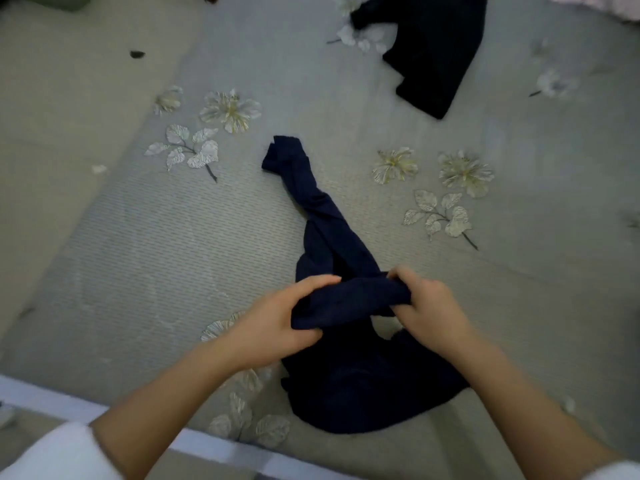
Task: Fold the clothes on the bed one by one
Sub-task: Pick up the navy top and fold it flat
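Near the foot of the bed [180,237], both hands work a navy garment [349,382] that lies bunched and twisted on the flowered cover. The left hand [273,320] and right hand [429,313] each have their fingers curled tight round one rolled band of its cloth, lifted just above the rest. By my judgement this is untangling before the fold; next the twist needs shaking out flat. A black garment [436,53] waits farther off.

A small dark scrap [137,54] is noted on a beige surface [52,150] at left. A white strip [34,396] is seen along the near edge, lower left.
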Demonstrator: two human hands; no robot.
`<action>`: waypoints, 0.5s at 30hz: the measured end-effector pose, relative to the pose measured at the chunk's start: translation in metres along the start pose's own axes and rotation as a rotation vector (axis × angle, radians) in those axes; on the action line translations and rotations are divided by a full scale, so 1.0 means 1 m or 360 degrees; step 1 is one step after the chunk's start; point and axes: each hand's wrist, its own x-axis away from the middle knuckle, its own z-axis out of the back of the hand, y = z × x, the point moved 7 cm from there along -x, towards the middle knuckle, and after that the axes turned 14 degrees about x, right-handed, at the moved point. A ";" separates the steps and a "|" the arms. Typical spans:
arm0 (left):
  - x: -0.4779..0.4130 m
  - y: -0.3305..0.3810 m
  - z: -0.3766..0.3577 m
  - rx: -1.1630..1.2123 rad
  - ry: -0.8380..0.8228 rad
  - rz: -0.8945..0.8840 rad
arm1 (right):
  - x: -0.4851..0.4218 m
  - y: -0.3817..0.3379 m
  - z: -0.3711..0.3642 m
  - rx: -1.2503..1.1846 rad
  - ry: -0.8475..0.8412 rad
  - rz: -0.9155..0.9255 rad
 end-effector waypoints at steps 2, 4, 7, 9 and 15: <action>0.009 0.029 -0.005 0.0113 0.0075 0.0091 | 0.018 0.003 0.038 -0.0199 0.0166 -0.0117; 0.017 0.068 -0.009 0.0206 0.0186 0.0072 | 0.038 0.007 0.074 -0.0283 0.0251 -0.0178; 0.031 0.129 -0.023 0.0280 0.0233 0.0021 | 0.068 0.006 0.127 -0.0214 0.0388 -0.0099; 0.039 0.169 -0.040 0.0253 0.0184 -0.0023 | 0.086 0.000 0.155 -0.0193 0.0427 -0.0003; 0.058 0.260 -0.070 0.0257 0.0252 -0.0189 | 0.127 -0.018 0.206 -0.1157 0.0023 0.0172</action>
